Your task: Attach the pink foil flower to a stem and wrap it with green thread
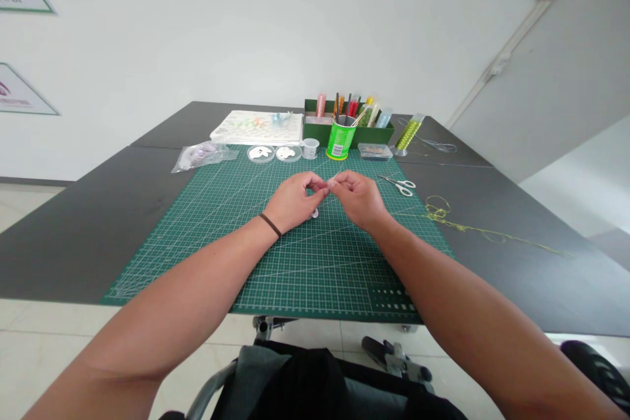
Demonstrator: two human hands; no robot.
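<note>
My left hand [295, 202] and my right hand [357, 199] hover over a green cutting mat [305, 275], their fingertips pinched and almost meeting. Anything held between them is too small to make out. A small white piece [314, 213] lies on the mat just below my left fingers. Off to the right of my right hand are a pair of silver scissors with white handles [399, 186] and a loose tangle of yellow-green wire [438, 210]. A dark cord band [270, 225] circles my left wrist.
Along the far mat edge stand a green box of supplies [374, 136], a green cup of tools [340, 139], a patterned sheet [256, 128], a plastic bag [201, 156] and small transparent dishes [260, 153]. The mat lies on a dark table [88, 230], with a chair [305, 387] below.
</note>
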